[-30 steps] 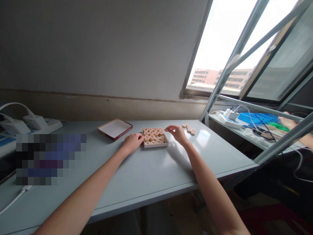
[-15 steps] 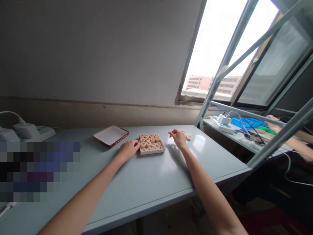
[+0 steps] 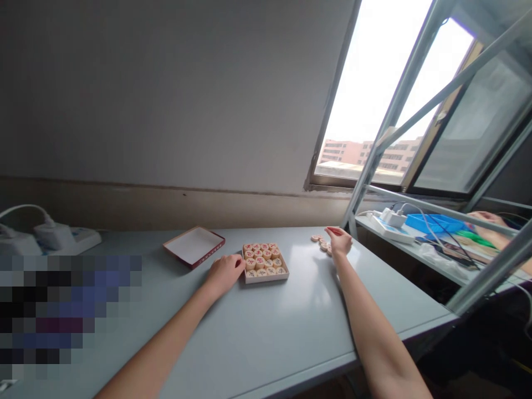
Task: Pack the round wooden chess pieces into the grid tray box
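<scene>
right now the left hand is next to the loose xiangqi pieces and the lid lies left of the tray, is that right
Not quite: the head view shows the loose xiangqi pieces next to the right hand. The left hand is at the edge of the tray. The lid does lie left of the tray.

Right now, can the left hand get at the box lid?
Probably yes. The left hand rests against the tray of xiangqi pieces, and the red-rimmed box lid lies close by on its far side from the tray, with nothing between them.
</scene>
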Motion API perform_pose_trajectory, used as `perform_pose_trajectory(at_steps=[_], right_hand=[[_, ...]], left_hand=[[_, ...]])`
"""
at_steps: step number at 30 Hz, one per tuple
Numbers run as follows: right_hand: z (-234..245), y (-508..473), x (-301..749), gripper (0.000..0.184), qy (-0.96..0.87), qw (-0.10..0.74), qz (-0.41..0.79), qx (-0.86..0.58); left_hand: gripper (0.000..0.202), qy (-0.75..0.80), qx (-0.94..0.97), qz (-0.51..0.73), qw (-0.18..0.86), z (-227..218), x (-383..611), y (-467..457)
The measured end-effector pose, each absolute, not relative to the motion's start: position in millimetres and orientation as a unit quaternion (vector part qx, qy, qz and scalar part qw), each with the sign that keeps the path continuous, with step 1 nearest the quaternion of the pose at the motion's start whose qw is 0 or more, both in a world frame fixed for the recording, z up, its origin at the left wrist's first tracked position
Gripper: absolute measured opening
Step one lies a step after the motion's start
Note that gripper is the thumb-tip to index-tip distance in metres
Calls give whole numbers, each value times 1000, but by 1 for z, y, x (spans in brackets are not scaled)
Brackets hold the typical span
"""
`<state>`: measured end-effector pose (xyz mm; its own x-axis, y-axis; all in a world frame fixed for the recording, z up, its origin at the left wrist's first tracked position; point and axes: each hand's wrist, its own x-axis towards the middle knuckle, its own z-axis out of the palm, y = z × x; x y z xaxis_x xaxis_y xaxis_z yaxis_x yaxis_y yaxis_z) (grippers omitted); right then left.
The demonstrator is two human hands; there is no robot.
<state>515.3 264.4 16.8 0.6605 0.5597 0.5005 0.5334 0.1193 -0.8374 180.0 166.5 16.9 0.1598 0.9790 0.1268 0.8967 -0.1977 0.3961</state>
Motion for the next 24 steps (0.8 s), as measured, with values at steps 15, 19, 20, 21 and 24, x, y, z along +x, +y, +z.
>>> perform_pose_trajectory(at_steps=[15, 19, 20, 21, 24], right_hand=[[52, 236, 514, 36, -331, 759, 6, -560], [72, 161, 492, 28, -452, 774, -12, -443], [69, 136, 485, 23, -486, 755, -21, -440], [61, 109, 479, 18, -505, 737, -33, -448], [11, 36, 461, 13, -561, 641, -65, -520]], left_hand=[[30, 619, 756, 178, 114, 15, 180, 169], [29, 614, 760, 180, 117, 16, 180, 169], [29, 613, 761, 181, 117, 16, 180, 168], [29, 612, 761, 181, 116, 16, 180, 168], [30, 612, 762, 178, 114, 16, 180, 168]])
